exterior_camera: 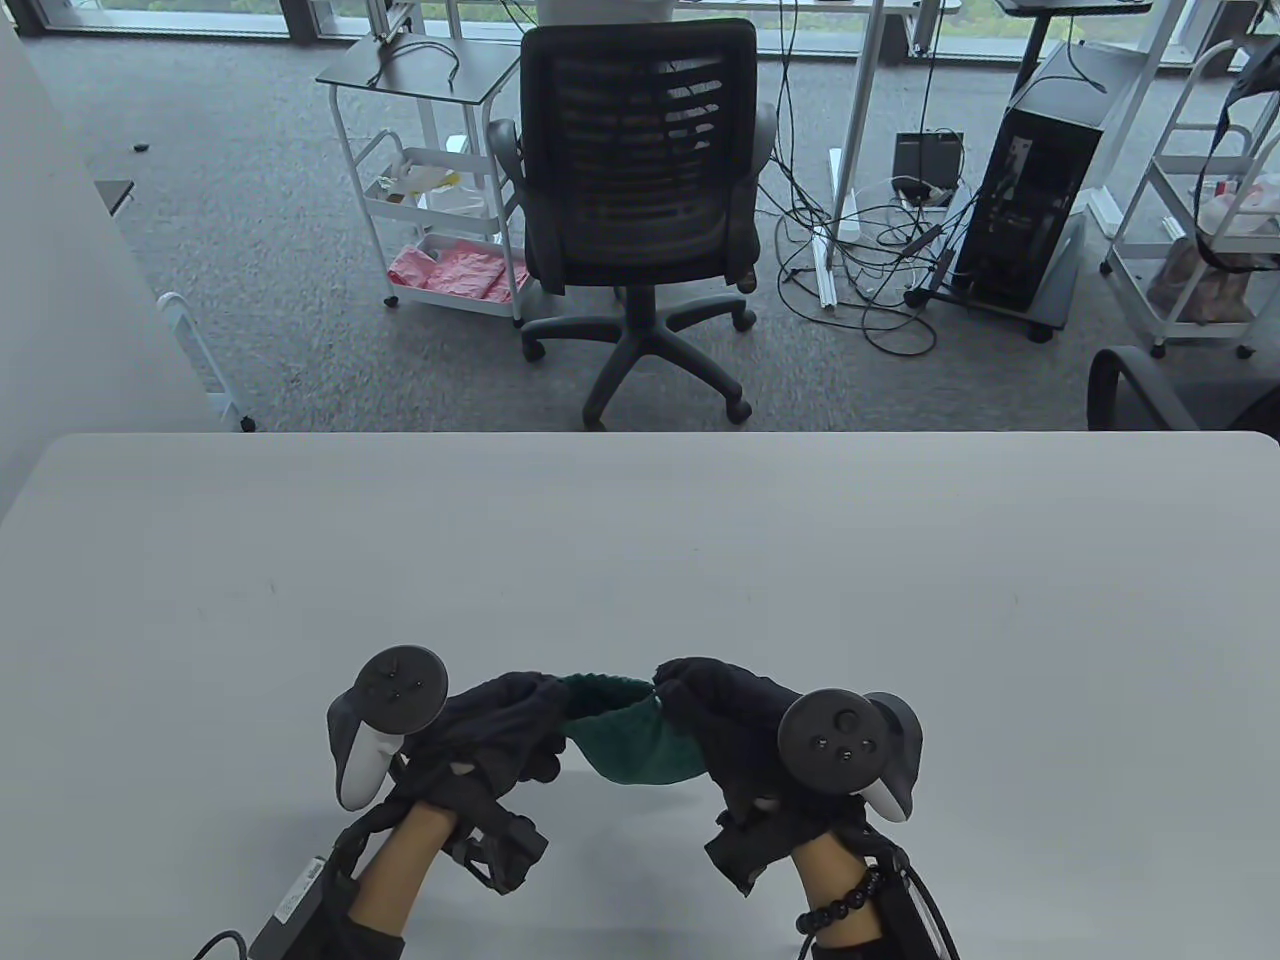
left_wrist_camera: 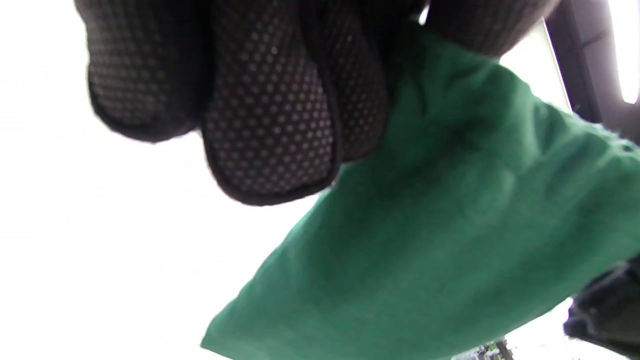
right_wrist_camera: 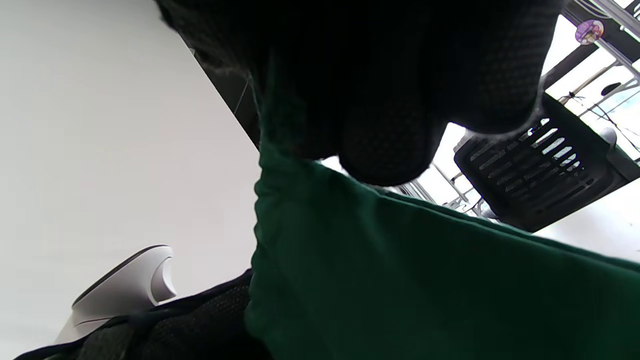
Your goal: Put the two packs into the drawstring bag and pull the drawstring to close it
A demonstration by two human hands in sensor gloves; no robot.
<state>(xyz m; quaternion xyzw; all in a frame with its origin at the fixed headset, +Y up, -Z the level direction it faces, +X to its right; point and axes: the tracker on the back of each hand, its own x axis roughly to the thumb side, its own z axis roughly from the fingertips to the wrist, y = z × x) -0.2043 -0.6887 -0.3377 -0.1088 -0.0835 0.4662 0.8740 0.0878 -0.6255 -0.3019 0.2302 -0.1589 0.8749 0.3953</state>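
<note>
The white table point(exterior_camera: 640, 560) fills the lower half of the table view, its far edge running across the middle of the frame; beyond it, in the upper centre, stands a black mesh office chair point(exterior_camera: 640, 190), with a white wheeled cart point(exterior_camera: 430, 200) at upper left and a black computer tower point(exterior_camera: 1030, 200) at upper right among loose cables. Low in the frame, just left and right of centre, the two gloved hands hold the green drawstring bag point(exterior_camera: 630, 745) stretched between them above the table surface. The left hand point(exterior_camera: 490, 730) grips the bag's left end with fingers point(left_wrist_camera: 270, 115) curled over the cloth, as the left wrist view confirms. The right hand point(exterior_camera: 730, 720) pinches the bag's right end at its upper rim, fingers point(right_wrist_camera: 390, 145) clenched on the fabric in the right wrist view. The bag's mouth faces away from the camera and sags in a shallow curve (whether it is drawn tight cannot be told). The two packs are not visible in any view; whether they lie inside the bag cannot be told. A dark bead bracelet point(exterior_camera: 845, 905) circles the right wrist at the bottom edge.
</note>
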